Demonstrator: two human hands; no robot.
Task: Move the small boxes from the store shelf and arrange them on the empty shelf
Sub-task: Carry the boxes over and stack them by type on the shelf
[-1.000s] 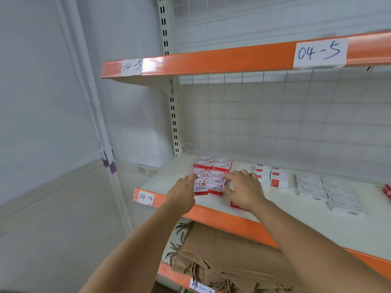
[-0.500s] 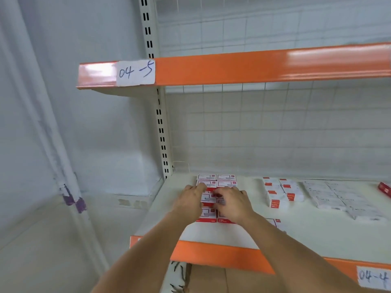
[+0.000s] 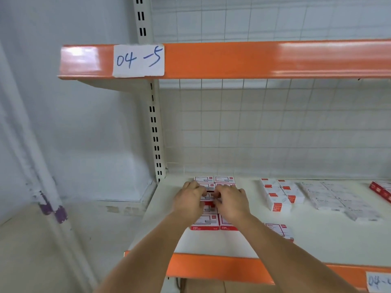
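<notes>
From the head view, both hands reach onto the shelf (image 3: 317, 235). The left hand (image 3: 188, 199) and right hand (image 3: 231, 203) have their fingers curled over a two-column block of small boxes (image 3: 213, 182), apparently pinching boxes mid-block. More boxes (image 3: 279, 195) lie rightward.

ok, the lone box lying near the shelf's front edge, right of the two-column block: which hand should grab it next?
Probably the right hand. The lone box lies beside the right forearm, on that side of the two-column block. The left hand would have to cross over the right arm to reach it.
</notes>
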